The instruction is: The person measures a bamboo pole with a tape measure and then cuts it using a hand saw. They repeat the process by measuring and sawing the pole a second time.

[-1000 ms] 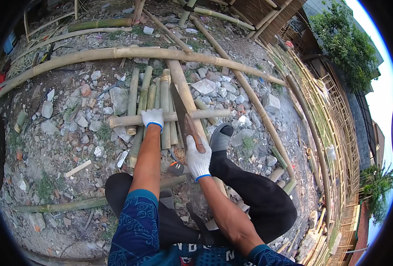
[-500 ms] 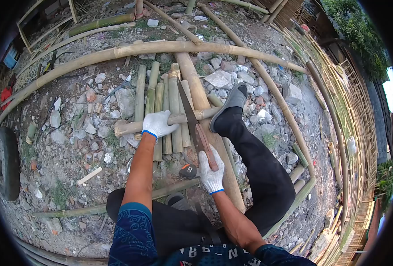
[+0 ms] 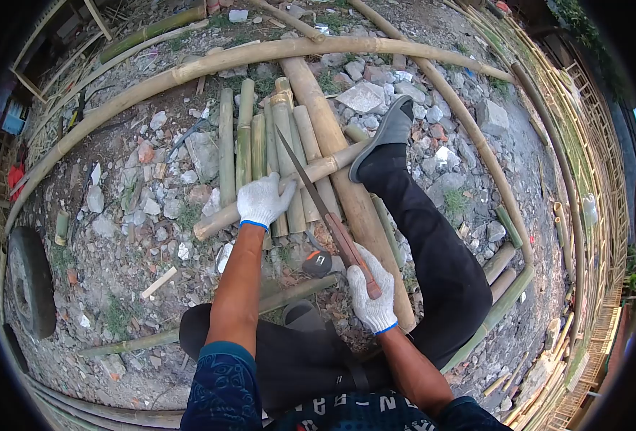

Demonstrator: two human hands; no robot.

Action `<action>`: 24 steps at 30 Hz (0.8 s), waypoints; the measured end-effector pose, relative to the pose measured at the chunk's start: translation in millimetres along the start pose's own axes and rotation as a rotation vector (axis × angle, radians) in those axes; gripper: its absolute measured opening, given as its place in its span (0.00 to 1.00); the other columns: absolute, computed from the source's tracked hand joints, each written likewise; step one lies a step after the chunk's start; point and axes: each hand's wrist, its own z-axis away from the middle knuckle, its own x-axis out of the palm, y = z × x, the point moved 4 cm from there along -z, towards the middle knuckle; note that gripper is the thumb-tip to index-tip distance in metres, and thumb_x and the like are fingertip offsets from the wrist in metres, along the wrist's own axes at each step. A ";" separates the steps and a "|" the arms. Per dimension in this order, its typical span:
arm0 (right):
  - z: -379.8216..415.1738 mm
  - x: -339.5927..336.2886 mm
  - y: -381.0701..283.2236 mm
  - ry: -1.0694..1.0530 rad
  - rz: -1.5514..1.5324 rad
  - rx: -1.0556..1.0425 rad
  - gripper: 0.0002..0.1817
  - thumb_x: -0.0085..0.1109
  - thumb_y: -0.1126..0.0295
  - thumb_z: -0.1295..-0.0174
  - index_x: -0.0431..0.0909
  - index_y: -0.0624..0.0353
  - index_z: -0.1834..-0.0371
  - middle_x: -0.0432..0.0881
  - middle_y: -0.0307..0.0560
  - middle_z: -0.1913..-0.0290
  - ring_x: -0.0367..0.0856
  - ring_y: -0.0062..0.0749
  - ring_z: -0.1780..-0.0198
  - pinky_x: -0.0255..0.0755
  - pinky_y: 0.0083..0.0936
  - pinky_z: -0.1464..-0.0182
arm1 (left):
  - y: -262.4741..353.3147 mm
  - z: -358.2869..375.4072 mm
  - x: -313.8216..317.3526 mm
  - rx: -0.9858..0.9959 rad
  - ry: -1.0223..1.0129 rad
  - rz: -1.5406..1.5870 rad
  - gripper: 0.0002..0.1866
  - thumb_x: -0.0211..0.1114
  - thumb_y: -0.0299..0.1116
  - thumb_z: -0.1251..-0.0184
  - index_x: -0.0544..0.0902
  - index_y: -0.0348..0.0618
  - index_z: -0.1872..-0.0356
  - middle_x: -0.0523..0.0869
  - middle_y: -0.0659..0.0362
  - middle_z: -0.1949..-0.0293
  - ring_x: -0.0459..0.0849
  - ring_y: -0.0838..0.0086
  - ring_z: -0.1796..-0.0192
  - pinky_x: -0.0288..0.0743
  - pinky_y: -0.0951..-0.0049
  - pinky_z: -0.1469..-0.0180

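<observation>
In a white glove, my right hand (image 3: pixel 370 289) is wrapped round the wooden handle of a handsaw (image 3: pixel 319 205). The saw's narrow blade slants up and left across a bamboo pole (image 3: pixel 225 222). My left hand (image 3: pixel 263 201), also gloved, grips that pole left of the blade. Beneath the pole lie several short green bamboo pieces (image 3: pixel 244 136) side by side. The pole's right end crosses a thicker bamboo pole (image 3: pixel 332 144), close to my shoe (image 3: pixel 390 131). An orange and black tape measure (image 3: pixel 316 263) lies on the ground between my hands.
A long curved bamboo pole (image 3: pixel 210 63) spans the far side. Rubble and stones (image 3: pixel 362 97) cover the ground. An old tire (image 3: pixel 31 282) lies at the left, and a green bamboo pole (image 3: pixel 487 321) slants beside my right knee. Long bamboo strips run along the right.
My right hand has drawn the saw back toward my body and right. The pole now slants more. The whole view has shifted slightly.
</observation>
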 end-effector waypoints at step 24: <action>13.8 -3.8 -4.9 -0.056 -0.003 0.004 0.24 0.64 0.67 0.28 0.79 0.64 0.31 0.90 0.63 0.47 0.92 0.51 0.46 0.83 0.40 0.46 | -7.5 -18.2 -1.9 0.007 -0.066 -0.064 0.28 0.60 0.62 0.28 0.90 0.46 0.59 0.91 0.44 0.69 0.92 0.47 0.63 0.84 0.47 0.57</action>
